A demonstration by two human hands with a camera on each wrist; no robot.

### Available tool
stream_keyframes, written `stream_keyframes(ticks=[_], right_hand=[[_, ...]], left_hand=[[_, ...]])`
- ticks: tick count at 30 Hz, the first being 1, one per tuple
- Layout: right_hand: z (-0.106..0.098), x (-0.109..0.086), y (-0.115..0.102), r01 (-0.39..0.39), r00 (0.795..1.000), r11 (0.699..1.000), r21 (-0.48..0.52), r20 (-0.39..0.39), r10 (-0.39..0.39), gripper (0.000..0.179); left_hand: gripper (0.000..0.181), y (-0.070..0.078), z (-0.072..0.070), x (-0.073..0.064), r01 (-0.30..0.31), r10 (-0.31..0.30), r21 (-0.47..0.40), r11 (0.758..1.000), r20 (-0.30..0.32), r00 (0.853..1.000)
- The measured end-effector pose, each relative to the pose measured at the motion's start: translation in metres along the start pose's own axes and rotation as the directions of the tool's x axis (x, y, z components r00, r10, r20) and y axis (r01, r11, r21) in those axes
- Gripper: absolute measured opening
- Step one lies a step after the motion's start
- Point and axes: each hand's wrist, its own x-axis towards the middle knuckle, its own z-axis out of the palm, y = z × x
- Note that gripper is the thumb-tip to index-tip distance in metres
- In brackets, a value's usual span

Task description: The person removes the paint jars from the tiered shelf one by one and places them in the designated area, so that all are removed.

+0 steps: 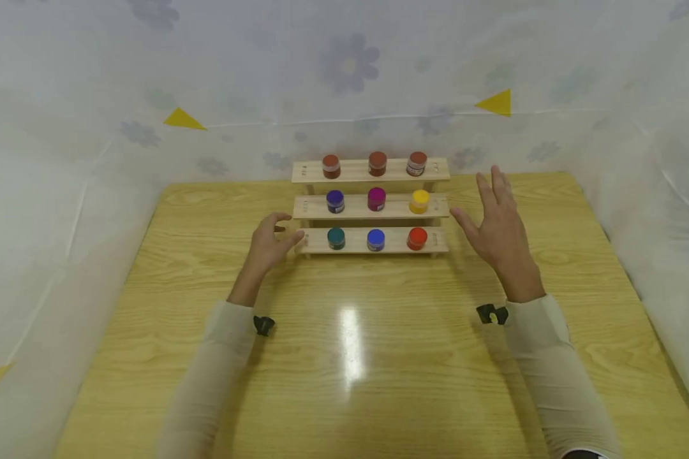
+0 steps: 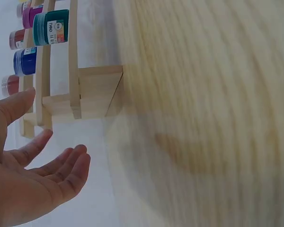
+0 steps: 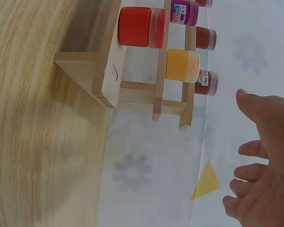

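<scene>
A three-tier wooden rack [image 1: 356, 209] stands at the far side of the table with several small paint jars on it. On its bottom tier are a green jar [image 1: 335, 238], a blue jar [image 1: 376, 240] and a red jar [image 1: 417, 238]. The middle tier carries a dark blue jar [image 1: 335, 201], a magenta jar [image 1: 376, 199] and a yellow jar [image 1: 419, 201]; three brownish-red jars [image 1: 377, 164] line the top. My left hand [image 1: 271, 242] is at the rack's left end, fingers loosely bent, holding nothing. Beyond the right end, my right hand [image 1: 498, 236] is spread and holds nothing.
The wood-grain table [image 1: 350, 395] stretches in front of the rack. Behind it hangs a pale flowered sheet [image 1: 252, 70], with yellow triangles [image 1: 496, 104] on it. White sheeting [image 1: 29, 191] also borders the left and right sides.
</scene>
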Motion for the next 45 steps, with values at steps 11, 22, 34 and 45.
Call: stream_keyframes(ticks=[11, 22, 34, 45], right_hand=[[-0.001, 0.004, -0.004, -0.012, 1.000, 1.000, 0.002, 0.023, 0.012, 0.075], [-0.002, 0.018, -0.011, 0.006, 1.000, 1.000, -0.015, -0.028, -0.006, 0.072], [-0.001, 0.034, -0.027, 0.049, 0.983, 0.998, 0.042, -0.181, -0.040, 0.059], [0.006, 0.050, -0.020, 0.065, 0.971, 0.983, 0.174, -0.237, -0.022, 0.044]], left_hand=[[0.048, -0.007, 0.007, 0.002, 0.149, -0.138, -0.124, 0.981, 0.089, 0.986], [0.044, -0.015, 0.010, 0.004, 0.116, -0.107, -0.115, 0.987, 0.082, 0.991], [0.038, -0.019, 0.012, 0.006, 0.117, -0.106, -0.126, 0.985, 0.090, 0.990], [0.036, -0.008, 0.019, 0.011, 0.107, -0.090, -0.117, 0.987, 0.142, 0.986]])
